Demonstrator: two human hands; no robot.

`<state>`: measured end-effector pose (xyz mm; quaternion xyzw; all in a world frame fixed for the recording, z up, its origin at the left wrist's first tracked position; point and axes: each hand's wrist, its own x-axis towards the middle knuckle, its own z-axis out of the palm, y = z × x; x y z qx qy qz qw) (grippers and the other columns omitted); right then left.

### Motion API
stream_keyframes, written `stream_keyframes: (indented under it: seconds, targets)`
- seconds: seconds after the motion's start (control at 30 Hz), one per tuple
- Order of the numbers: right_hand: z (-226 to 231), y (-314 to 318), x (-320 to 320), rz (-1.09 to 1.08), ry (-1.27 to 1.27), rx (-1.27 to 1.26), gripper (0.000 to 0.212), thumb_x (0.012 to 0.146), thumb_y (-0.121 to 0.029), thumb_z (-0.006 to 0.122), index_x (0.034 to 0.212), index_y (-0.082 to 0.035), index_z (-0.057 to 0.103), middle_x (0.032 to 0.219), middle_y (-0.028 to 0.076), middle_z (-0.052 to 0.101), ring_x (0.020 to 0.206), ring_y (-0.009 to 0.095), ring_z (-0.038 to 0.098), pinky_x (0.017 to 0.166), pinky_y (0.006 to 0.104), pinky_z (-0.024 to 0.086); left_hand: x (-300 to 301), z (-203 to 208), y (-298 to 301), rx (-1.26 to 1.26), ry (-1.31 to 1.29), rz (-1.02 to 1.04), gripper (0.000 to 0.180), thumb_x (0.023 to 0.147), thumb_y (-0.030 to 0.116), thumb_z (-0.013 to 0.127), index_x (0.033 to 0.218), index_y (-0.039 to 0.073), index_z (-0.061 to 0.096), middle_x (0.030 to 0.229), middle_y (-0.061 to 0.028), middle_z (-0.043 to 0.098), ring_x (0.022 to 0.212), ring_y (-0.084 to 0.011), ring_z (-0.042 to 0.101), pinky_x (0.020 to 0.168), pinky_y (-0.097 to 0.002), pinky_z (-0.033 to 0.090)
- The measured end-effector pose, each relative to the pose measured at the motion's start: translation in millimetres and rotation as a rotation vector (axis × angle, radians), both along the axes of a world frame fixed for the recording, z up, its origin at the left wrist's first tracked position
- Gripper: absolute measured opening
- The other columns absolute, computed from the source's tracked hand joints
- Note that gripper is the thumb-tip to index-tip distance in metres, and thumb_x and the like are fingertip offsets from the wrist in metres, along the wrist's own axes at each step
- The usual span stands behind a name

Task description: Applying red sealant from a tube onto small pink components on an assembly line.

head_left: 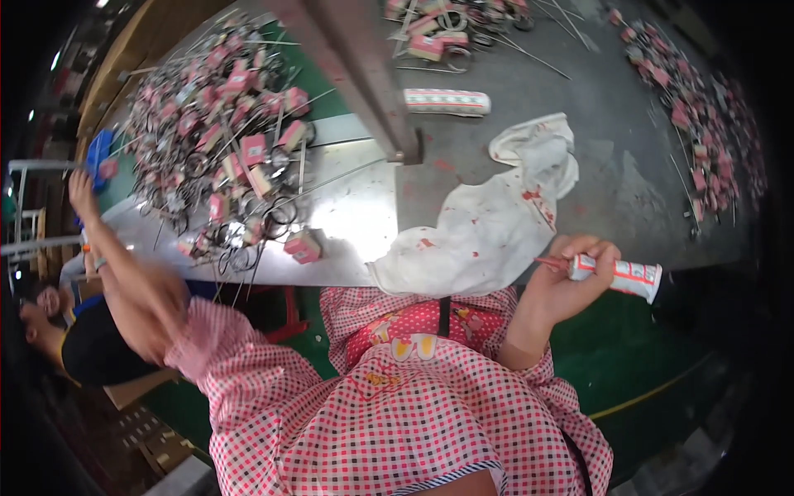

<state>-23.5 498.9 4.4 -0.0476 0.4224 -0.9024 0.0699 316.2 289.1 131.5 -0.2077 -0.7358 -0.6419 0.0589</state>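
Observation:
My right hand (566,285) is shut on a white glue tube (624,275) with a red nozzle and holds it level just off the table's front edge. A white cloth (496,215) stained red lies on the grey table (612,190) right beside it. My left hand (149,306) is a motion blur at the end of my red-checked sleeve (215,355), below the table's left front edge. Nothing shows in it, and its fingers cannot be made out. The thing nearest to it on the table is a small pink block (303,245).
A big heap of pink blocks with wire rings (223,140) covers the shiny metal sheet (356,215) at left. Smaller heaps lie at the top (447,33) and right (703,124). A second tube (447,102) lies beside a metal beam (356,66). Another person's arm (87,207) reaches up at far left.

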Motion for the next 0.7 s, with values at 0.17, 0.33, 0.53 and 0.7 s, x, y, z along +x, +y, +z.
stream_keyframes:
  seconds: [0.17,0.33,0.53,0.7]
  targets:
    - [-4.8,-3.7,-0.7,0.037,-0.021,0.033,0.018,0.083,-0.021,0.041,0.071,-0.009,0.037,0.052,0.005,0.042,0.042,0.011,0.032,0.040,0.0211,0.026,-82.3,-16.1,83.1,-0.384,-0.090,-0.596,0.022,0.078,0.010,0.051,0.091,-0.008,0.051,0.093,-0.0145,0.051,0.078,-0.0233,0.052,0.064,-0.0306,0.043]
    - [-2.5,-0.9,1.3,0.061,-0.037,0.021,0.018,0.083,-0.022,0.041,0.071,-0.009,0.036,0.052,0.005,0.042,0.043,0.011,0.033,0.041,0.0224,0.025,-91.6,-40.2,97.5,-0.113,0.023,-0.670,0.014,0.077,0.008,0.049,0.077,-0.005,0.046,0.074,-0.0108,0.044,0.068,-0.0238,0.047,0.062,-0.0326,0.041]
    - [-5.2,10.7,-9.2,0.056,-0.047,-0.014,0.018,0.084,-0.021,0.041,0.071,-0.009,0.037,0.052,0.005,0.042,0.042,0.010,0.032,0.041,0.0221,0.026,-164.9,-69.0,80.3,0.017,-0.030,-0.502,0.013,0.082,0.013,0.049,0.086,0.001,0.051,0.086,-0.0117,0.053,0.081,-0.0257,0.053,0.069,-0.0351,0.043]
    - [-5.9,25.1,-14.9,0.002,-0.021,-0.050,0.019,0.084,-0.021,0.040,0.070,-0.009,0.037,0.052,0.005,0.043,0.041,0.010,0.031,0.040,0.0218,0.026,-306.4,-120.6,58.1,-0.240,-0.183,1.134,0.027,0.071,0.011,0.056,0.093,-0.004,0.048,0.090,-0.0195,0.052,0.087,-0.0314,0.052,0.072,-0.0355,0.042]
